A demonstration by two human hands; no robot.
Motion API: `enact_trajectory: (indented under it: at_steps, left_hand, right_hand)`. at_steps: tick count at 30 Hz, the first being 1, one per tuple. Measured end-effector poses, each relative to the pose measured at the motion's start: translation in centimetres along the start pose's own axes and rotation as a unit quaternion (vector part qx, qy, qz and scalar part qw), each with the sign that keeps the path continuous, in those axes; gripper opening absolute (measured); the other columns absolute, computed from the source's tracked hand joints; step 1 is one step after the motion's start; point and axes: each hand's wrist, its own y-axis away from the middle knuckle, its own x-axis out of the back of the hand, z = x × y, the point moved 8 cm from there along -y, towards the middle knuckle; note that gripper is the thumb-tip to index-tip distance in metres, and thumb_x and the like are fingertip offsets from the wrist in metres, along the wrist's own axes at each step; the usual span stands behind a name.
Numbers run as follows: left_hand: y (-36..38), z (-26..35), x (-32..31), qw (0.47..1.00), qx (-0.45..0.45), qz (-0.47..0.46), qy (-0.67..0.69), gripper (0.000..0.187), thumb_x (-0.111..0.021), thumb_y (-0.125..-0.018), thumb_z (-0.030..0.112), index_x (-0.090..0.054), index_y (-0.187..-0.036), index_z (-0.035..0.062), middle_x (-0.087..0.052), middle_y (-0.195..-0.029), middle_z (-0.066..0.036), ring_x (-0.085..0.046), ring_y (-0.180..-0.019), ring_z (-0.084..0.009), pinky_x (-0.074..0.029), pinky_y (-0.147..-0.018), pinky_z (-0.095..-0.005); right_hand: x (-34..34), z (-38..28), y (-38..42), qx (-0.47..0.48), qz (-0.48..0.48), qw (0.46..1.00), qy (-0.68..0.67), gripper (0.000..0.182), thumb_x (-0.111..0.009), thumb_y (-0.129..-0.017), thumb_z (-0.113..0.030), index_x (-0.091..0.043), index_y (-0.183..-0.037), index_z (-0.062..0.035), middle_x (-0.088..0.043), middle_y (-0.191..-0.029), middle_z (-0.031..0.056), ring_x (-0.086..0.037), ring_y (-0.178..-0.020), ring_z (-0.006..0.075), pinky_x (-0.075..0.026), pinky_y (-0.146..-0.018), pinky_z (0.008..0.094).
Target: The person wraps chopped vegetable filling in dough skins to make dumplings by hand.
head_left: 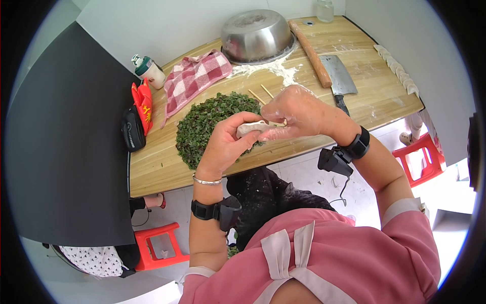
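Observation:
A pale piece of dough (249,128) is held between my two hands above the table's front edge. My left hand (233,136) curls round its left end, thumb and fingers pressed on it. Floury fingers of my right hand (293,114) close on the dough's right end, and a pair of thin wooden chopsticks (267,91) passes through that same hand, tips pointing up and left. Just behind and to the left of my left hand lies a large mound of chopped green leaves (215,112). Whether filling is inside the dough is hidden.
Behind stand an upturned steel bowl (257,35), a rolling pin (311,54) and a cleaver (339,75). Folded dumplings (395,66) line the right edge. A checked cloth (195,78), a bottle (150,72) and a black case (133,129) are at left. Red stools (422,158) stand below.

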Motion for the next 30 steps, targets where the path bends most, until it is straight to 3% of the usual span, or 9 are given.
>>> enact_trajectory:
  at_steps: [3, 5, 10, 15, 18, 21, 23, 26, 30]
  left_hand:
    - [-0.1, 0.9, -0.9, 1.000, -0.018, -0.010, 0.015, 0.022, -0.062, -0.085, 0.002, -0.061, -0.107, 0.0002, -0.061, -0.093, 0.002, -0.053, -0.079, -0.0031, -0.044, -0.070, -0.0185]
    - [-0.4, 0.7, -1.3, 1.000, -0.014, -0.006, 0.013, 0.022, -0.062, -0.085, 0.003, -0.061, -0.107, 0.0001, -0.061, -0.093, 0.002, -0.054, -0.082, -0.0038, -0.045, -0.073, -0.0193]
    - [-0.3, 0.1, -0.7, 0.999, -0.006, 0.001, -0.036, 0.026, -0.063, -0.086, 0.004, -0.059, -0.111, 0.0001, -0.061, -0.093, 0.002, -0.053, -0.080, -0.0043, -0.045, -0.071, -0.0199]
    - [-1.2, -1.7, -0.4, 0.939, -0.068, 0.051, 0.333, 0.026, -0.054, -0.094, 0.017, -0.053, -0.117, 0.0048, -0.061, -0.098, 0.000, -0.055, -0.076, -0.0068, -0.043, -0.064, -0.0204]
    - [-1.5, -2.7, -0.9, 0.952, -0.050, 0.074, 0.292, 0.027, -0.052, -0.096, 0.023, -0.054, -0.116, 0.0058, -0.061, -0.098, 0.000, -0.056, -0.076, -0.0080, -0.044, -0.064, -0.0214]
    - [-1.0, -2.6, -0.6, 0.966, -0.027, 0.062, 0.250, 0.026, -0.049, -0.097, 0.019, -0.053, -0.117, 0.0025, -0.063, -0.100, -0.002, -0.057, -0.078, -0.0077, -0.045, -0.065, -0.0215]
    - [-0.9, -2.7, -1.0, 0.976, -0.002, 0.051, 0.214, 0.026, -0.049, -0.097, 0.018, -0.054, -0.116, 0.0014, -0.063, -0.101, -0.003, -0.058, -0.080, -0.0078, -0.046, -0.067, -0.0217]
    - [-1.1, -2.3, -2.2, 0.987, 0.009, 0.022, 0.157, 0.025, -0.049, -0.096, 0.016, -0.057, -0.113, -0.0011, -0.064, -0.100, -0.004, -0.059, -0.085, -0.0083, -0.048, -0.073, -0.0228]
    - [-1.2, -2.1, -2.9, 0.992, 0.018, -0.003, 0.123, 0.026, -0.050, -0.096, 0.016, -0.058, -0.112, -0.0030, -0.064, -0.100, -0.004, -0.060, -0.087, -0.0090, -0.048, -0.077, -0.0239]
  right_hand:
    - [-0.6, 0.7, 0.0, -0.052, -0.062, 0.996, 0.025, 0.032, -0.063, -0.084, -0.034, -0.057, -0.072, -0.0048, -0.056, -0.061, 0.0162, -0.056, -0.063, 0.0377, -0.044, -0.056, 0.0431]
    - [-0.3, 0.2, -0.1, 0.004, -0.006, 1.000, -0.029, 0.033, -0.064, -0.084, -0.030, -0.050, -0.068, -0.0049, -0.047, -0.055, 0.0123, -0.051, -0.055, 0.0340, -0.038, -0.051, 0.0388]
    - [-0.3, 0.2, -0.2, 0.005, 0.049, 0.998, -0.043, 0.025, -0.059, -0.088, -0.021, -0.051, -0.073, -0.0030, -0.046, -0.058, 0.0132, -0.050, -0.057, 0.0341, -0.039, -0.052, 0.0378]
    - [0.6, 1.4, 0.1, -0.041, 0.182, 0.975, -0.117, 0.023, -0.055, -0.091, -0.018, -0.049, -0.075, -0.0023, -0.043, -0.059, 0.0131, -0.043, -0.054, 0.0303, -0.037, -0.052, 0.0354]
    - [0.7, 2.2, 0.3, -0.058, 0.196, 0.967, -0.153, 0.027, -0.057, -0.091, -0.020, -0.047, -0.073, -0.0016, -0.038, -0.058, 0.0091, -0.037, -0.051, 0.0220, -0.033, -0.050, 0.0319]
    - [-0.7, 3.8, 0.3, -0.107, 0.060, 0.974, -0.189, 0.034, -0.056, -0.093, -0.025, -0.046, -0.068, -0.0035, -0.037, -0.058, 0.0027, -0.036, -0.052, 0.0123, -0.030, -0.049, 0.0273]
    - [-2.3, 5.4, 0.8, -0.229, 0.006, 0.878, -0.420, 0.038, -0.053, -0.095, -0.030, -0.045, -0.065, -0.0074, -0.037, -0.061, -0.0042, -0.034, -0.056, 0.0055, -0.027, -0.049, 0.0233]
    - [-2.8, 6.0, 0.1, -0.211, -0.028, 0.862, -0.461, 0.043, -0.053, -0.093, -0.043, -0.056, -0.071, -0.0059, -0.046, -0.065, -0.0031, -0.039, -0.059, 0.0083, -0.034, -0.051, 0.0245]
    - [-3.3, 4.7, -0.9, -0.161, -0.075, 0.886, -0.428, 0.041, -0.053, -0.093, -0.042, -0.057, -0.075, -0.0046, -0.047, -0.065, -0.0024, -0.041, -0.061, 0.0090, -0.037, -0.055, 0.0253]
